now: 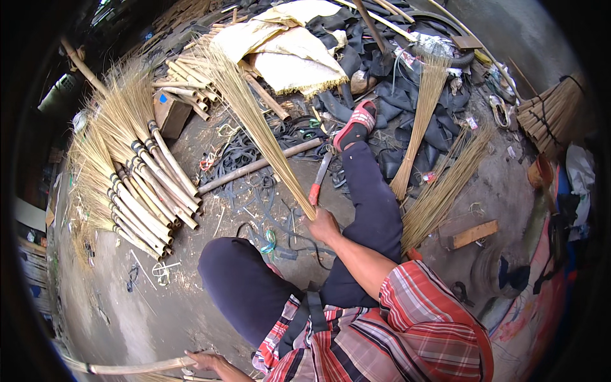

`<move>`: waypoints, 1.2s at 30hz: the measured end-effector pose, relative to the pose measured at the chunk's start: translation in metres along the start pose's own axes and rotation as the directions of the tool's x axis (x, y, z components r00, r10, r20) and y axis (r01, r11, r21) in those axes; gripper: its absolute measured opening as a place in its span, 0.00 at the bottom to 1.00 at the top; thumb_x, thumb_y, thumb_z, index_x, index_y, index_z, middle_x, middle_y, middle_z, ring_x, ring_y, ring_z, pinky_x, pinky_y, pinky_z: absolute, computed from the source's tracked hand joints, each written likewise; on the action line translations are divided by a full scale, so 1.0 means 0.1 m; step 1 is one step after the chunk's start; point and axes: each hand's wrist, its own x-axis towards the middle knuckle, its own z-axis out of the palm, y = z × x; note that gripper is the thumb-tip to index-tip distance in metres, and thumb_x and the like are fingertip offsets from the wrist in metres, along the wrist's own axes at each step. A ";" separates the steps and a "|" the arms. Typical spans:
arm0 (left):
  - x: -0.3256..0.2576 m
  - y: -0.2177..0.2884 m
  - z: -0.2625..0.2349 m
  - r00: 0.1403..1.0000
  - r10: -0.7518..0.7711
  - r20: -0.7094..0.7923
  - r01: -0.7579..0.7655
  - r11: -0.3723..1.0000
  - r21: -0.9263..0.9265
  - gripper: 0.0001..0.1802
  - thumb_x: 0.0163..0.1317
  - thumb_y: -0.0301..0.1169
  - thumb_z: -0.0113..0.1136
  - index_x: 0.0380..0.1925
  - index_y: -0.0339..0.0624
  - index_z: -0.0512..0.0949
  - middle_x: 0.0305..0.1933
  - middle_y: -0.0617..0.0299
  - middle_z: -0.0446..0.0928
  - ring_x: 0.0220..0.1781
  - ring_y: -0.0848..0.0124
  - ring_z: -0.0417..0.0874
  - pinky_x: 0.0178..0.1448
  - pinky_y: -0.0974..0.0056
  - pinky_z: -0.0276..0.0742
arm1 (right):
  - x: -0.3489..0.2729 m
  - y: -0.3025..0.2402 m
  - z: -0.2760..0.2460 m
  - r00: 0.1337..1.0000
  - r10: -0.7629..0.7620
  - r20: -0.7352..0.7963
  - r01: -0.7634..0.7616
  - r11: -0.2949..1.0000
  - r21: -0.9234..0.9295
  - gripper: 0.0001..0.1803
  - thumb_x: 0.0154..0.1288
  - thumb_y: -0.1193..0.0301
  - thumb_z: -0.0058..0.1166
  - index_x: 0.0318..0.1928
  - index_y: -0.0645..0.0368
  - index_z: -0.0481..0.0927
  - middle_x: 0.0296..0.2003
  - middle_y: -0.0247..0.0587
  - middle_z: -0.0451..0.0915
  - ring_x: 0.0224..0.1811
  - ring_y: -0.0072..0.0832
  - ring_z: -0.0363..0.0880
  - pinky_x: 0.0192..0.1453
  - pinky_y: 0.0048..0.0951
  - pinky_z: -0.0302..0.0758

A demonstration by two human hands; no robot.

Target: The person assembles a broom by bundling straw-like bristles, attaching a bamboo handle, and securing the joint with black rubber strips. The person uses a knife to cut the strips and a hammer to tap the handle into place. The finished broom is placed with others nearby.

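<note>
Plaid shirt [382,344] nearest my camera. Just this side of the knife [315,193], I log right hand [324,226] clenched on a straw bundle [270,143]; well to its near left, left hand [205,361] grasping a pole [143,367].

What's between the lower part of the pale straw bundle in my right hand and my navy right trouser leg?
In the head view, a red-handled metal blade lies on the grey floor between bundle and leg.

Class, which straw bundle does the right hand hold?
The bundle left of the outstretched leg, its narrow end gripped; two bundles right of that leg lie unheld.
</note>
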 end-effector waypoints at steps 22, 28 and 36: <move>-2.05 3.54 1.65 0.602 0.453 0.658 0.264 0.665 -0.699 0.14 0.73 0.28 0.62 0.52 0.27 0.78 0.40 0.53 0.81 0.35 0.65 0.85 0.39 0.61 0.88 | 0.13 -0.06 -0.41 0.970 0.021 -0.242 0.066 0.936 0.345 0.11 0.69 0.66 0.62 0.45 0.60 0.85 0.35 0.48 0.88 0.40 0.42 0.89 0.48 0.41 0.82; -2.00 3.71 1.62 0.566 0.418 0.711 0.461 0.555 -0.693 0.24 0.78 0.52 0.53 0.59 0.43 0.72 0.58 0.52 0.72 0.62 0.57 0.77 0.69 0.42 0.76 | 0.12 -0.13 -0.58 0.959 0.049 -0.278 0.066 0.919 0.388 0.15 0.69 0.62 0.61 0.48 0.59 0.84 0.37 0.53 0.88 0.44 0.51 0.89 0.49 0.46 0.82; -2.67 3.13 2.02 -0.018 0.432 0.902 0.528 0.770 -0.358 0.20 0.72 0.47 0.67 0.53 0.47 0.76 0.48 0.51 0.84 0.56 0.57 0.84 0.69 0.39 0.75 | 0.13 -0.37 -0.78 0.912 -0.072 -0.403 0.167 0.964 0.205 0.12 0.69 0.70 0.64 0.48 0.65 0.84 0.37 0.51 0.87 0.40 0.39 0.88 0.49 0.40 0.81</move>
